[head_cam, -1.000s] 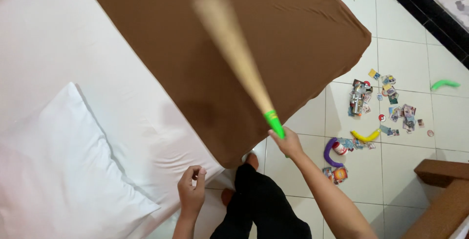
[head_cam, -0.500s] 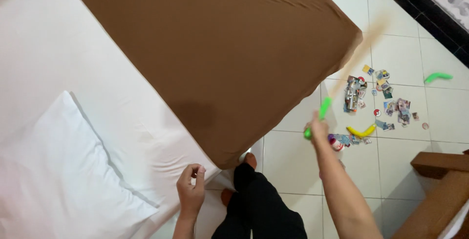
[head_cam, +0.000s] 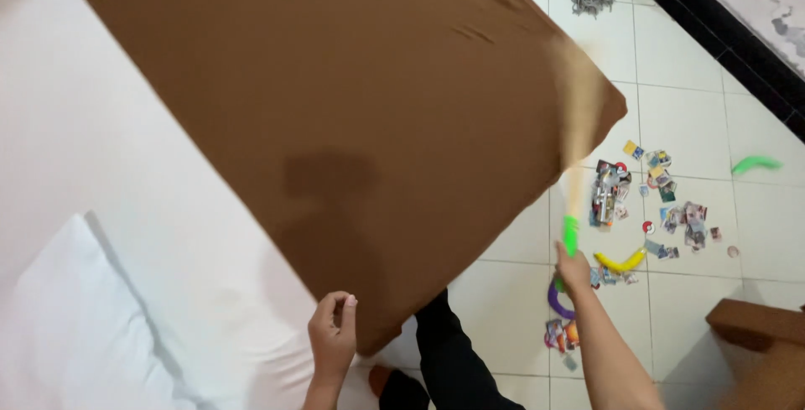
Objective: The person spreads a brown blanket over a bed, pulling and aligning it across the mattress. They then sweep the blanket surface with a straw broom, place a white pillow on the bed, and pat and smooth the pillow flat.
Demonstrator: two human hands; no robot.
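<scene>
My right hand grips a green-handled broom; my left hand is curled shut by the brown sheet.

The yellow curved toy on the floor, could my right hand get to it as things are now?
Probably not right away. The right hand is shut on a green-handled broom, so it isn't free. The yellow curved toy lies just beside it on open tile with nothing between.

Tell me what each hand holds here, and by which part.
The right hand holds a broom by its green handle end, bristles blurred over the brown sheet. The left hand is curled beside the sheet's corner; its grip cannot be told.
</scene>
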